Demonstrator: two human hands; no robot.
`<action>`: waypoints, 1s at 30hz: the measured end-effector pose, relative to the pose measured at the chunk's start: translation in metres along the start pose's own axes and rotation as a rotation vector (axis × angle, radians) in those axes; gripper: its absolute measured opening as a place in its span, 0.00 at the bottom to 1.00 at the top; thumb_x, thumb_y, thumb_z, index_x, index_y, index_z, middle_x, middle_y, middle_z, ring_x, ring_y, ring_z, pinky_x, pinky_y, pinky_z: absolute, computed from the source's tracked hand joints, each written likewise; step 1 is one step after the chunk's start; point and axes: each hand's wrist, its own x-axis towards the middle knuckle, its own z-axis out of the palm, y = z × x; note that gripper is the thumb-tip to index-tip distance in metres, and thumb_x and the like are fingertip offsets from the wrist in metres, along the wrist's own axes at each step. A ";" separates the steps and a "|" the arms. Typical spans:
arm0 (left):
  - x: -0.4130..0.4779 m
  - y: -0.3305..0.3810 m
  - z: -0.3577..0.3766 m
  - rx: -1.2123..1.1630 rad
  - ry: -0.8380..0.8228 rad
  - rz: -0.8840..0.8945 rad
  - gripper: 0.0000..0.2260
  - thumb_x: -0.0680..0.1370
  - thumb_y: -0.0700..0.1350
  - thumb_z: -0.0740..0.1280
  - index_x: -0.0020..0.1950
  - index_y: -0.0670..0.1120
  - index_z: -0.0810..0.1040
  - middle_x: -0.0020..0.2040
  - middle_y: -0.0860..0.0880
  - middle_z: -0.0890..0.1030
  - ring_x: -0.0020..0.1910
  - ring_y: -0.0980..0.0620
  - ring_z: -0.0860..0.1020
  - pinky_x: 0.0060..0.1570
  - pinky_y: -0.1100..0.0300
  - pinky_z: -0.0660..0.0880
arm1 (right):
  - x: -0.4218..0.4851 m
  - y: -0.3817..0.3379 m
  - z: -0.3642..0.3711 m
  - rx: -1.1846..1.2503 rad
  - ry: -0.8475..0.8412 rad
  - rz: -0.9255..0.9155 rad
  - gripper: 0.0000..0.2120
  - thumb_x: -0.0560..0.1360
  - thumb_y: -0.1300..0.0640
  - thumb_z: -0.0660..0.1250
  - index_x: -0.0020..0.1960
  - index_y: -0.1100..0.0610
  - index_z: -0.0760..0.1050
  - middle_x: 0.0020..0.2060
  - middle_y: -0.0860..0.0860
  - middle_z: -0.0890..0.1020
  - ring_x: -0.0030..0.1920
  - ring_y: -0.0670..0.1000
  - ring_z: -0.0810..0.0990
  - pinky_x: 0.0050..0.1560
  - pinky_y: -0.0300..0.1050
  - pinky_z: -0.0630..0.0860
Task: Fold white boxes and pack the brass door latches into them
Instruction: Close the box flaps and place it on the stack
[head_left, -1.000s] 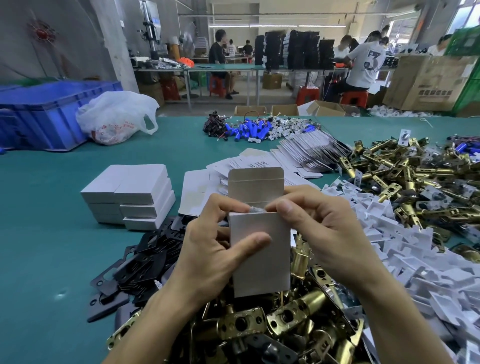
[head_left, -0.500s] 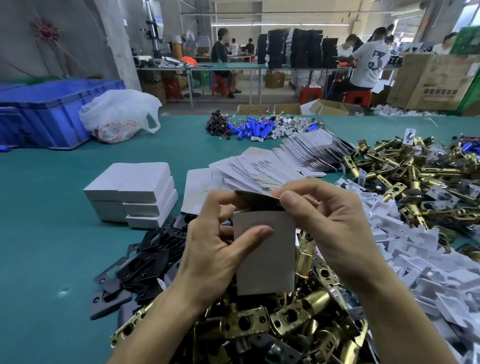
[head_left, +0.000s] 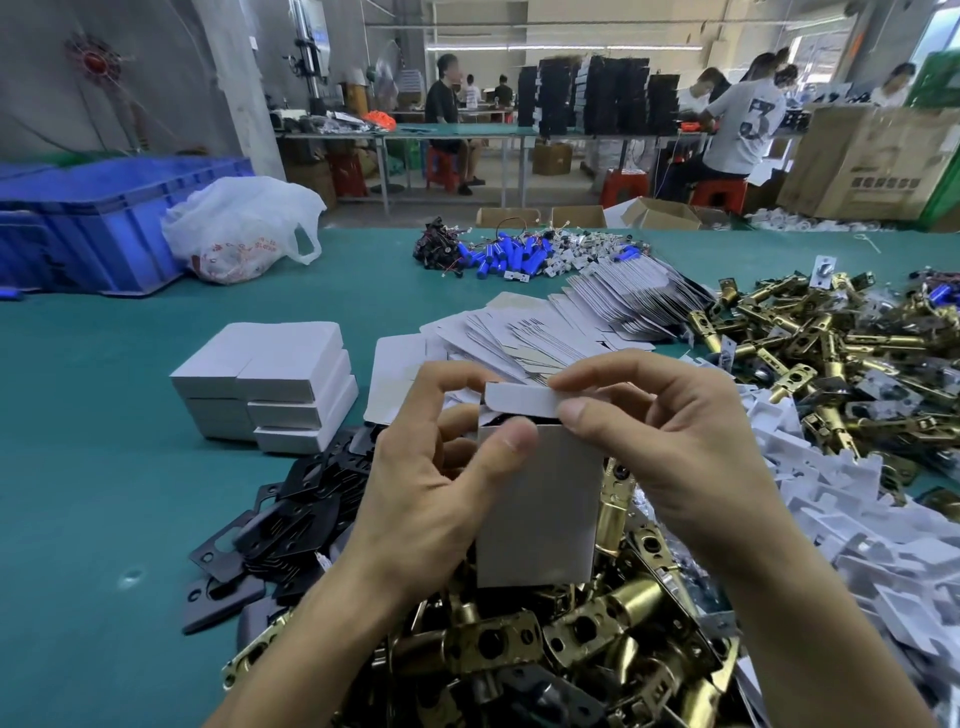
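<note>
L hand (head_left: 426, 499) grips white box (head_left: 540, 509) upright over latch pile (head_left: 571, 639) on counter (head_left: 104, 467); R hand (head_left: 675, 447) pinches top flap (head_left: 519, 401), contents hidden. Flap stood up 1 s ago, now folded down

One clear read at the back right: a big dark "3" sits on the back of a seated person's pale T-shirt (head_left: 748, 122), and the blocky mark just left of that digit won't resolve into anything sure. The brown cardboard carton (head_left: 878, 171) beside it carries a row of dark printed characters. The white plastic bag (head_left: 239, 234) on the green table (head_left: 104, 415) shows red lettering, and both are too blurred to make out.
</note>
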 end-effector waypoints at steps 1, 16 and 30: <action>0.001 0.001 0.000 0.008 0.024 0.005 0.07 0.75 0.58 0.68 0.50 0.60 0.74 0.34 0.46 0.79 0.28 0.47 0.73 0.28 0.52 0.72 | 0.000 -0.001 0.000 0.001 -0.009 0.001 0.07 0.68 0.58 0.72 0.44 0.51 0.85 0.38 0.54 0.84 0.40 0.49 0.80 0.43 0.42 0.76; 0.004 0.006 -0.002 0.034 0.091 0.049 0.04 0.79 0.52 0.66 0.47 0.57 0.81 0.46 0.41 0.85 0.40 0.39 0.82 0.35 0.38 0.79 | 0.000 -0.002 -0.004 0.002 0.001 -0.025 0.11 0.64 0.55 0.80 0.42 0.58 0.83 0.43 0.56 0.86 0.46 0.62 0.84 0.51 0.66 0.80; 0.001 -0.007 -0.009 0.008 0.016 0.088 0.13 0.68 0.49 0.78 0.49 0.62 0.80 0.56 0.49 0.86 0.45 0.43 0.87 0.35 0.43 0.84 | 0.000 0.009 -0.016 -0.018 -0.232 -0.013 0.11 0.66 0.57 0.75 0.49 0.51 0.84 0.50 0.48 0.85 0.48 0.49 0.85 0.46 0.41 0.81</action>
